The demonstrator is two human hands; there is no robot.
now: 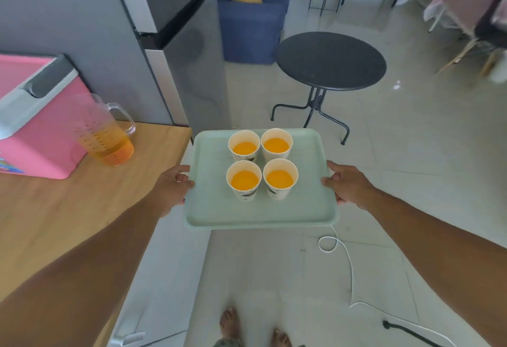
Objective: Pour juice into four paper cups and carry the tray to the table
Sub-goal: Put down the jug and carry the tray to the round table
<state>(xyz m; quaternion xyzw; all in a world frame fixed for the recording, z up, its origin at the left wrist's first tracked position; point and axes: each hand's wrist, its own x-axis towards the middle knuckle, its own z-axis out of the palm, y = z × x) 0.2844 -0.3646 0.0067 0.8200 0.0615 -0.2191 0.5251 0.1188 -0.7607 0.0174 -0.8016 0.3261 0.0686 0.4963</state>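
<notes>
A pale green tray [216, 209] hangs in the air over the floor, level, off the wooden counter's right edge. My left hand [171, 186] grips its left rim and my right hand [348, 185] grips its right rim. Several white paper cups [244, 179] stand upright in a square on the tray, each holding orange juice. A clear pitcher [105, 135] with a little juice left stands on the counter [82, 209] to the left. The round black table [330, 60] stands ahead, beyond the tray.
A pink cooler box [35, 127] sits on the counter's far left. A grey fridge [153, 45] rises behind the counter. A blue armchair [251, 26] stands behind the round table. A white cord [348, 259] trails on the tiled floor by my bare feet [230, 324].
</notes>
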